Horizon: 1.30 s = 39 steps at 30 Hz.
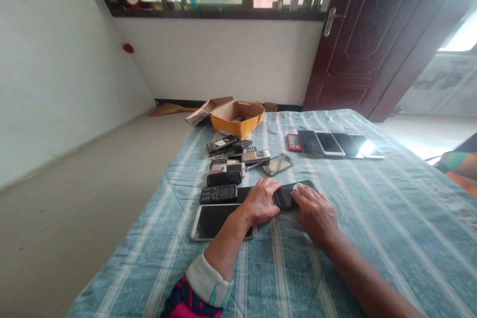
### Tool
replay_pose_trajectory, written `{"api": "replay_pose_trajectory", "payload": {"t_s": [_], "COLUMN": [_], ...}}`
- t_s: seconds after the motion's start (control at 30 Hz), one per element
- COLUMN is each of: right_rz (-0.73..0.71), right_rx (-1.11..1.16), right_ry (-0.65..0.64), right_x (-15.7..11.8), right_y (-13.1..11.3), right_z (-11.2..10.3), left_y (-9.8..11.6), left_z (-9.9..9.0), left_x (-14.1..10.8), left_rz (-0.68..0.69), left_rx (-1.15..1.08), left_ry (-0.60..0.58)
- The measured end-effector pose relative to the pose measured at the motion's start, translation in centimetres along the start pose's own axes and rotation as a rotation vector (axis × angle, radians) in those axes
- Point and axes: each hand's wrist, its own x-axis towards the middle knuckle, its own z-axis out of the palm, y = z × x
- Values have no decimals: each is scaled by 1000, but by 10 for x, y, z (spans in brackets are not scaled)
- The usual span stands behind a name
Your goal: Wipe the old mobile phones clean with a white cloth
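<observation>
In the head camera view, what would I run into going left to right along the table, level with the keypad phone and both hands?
A black keypad phone, a dark, partly hidden flat item, the left hand, a black touchscreen phone, then the right hand.

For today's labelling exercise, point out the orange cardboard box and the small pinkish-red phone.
Orange cardboard box (231, 128), head view: front wall.
Small pinkish-red phone (294, 143), head view: front face.
</observation>
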Motion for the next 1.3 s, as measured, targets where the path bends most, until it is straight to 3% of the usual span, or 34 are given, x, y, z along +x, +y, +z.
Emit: {"api": "replay_pose_trajectory", "payload": {"t_s": [0.17, 0.37, 0.5, 0.87, 1.13, 1.3], "right_rz": [82, -98, -168, 100, -103, -83], "right_rx": [-63, 42, 137, 17, 112, 154], "right_ry": [-28, 26, -28, -196, -150, -231], "right_x": [1, -1, 4, 28, 16, 29], "right_y": [9, -15, -28, 6, -24, -32], "right_z": [1, 6, 6, 2, 3, 3], "left_y": [2, -2, -2, 1, 3, 4], "left_z": [-1, 2, 3, -2, -3, -2], "left_x": [-1, -1, -1, -1, -1, 0], "left_rz": [-10, 10, 28, 9, -14, -38], "left_rx": [0, -17, -21, -4, 3, 0], "left_ry": [2, 13, 21, 0, -24, -15]}}
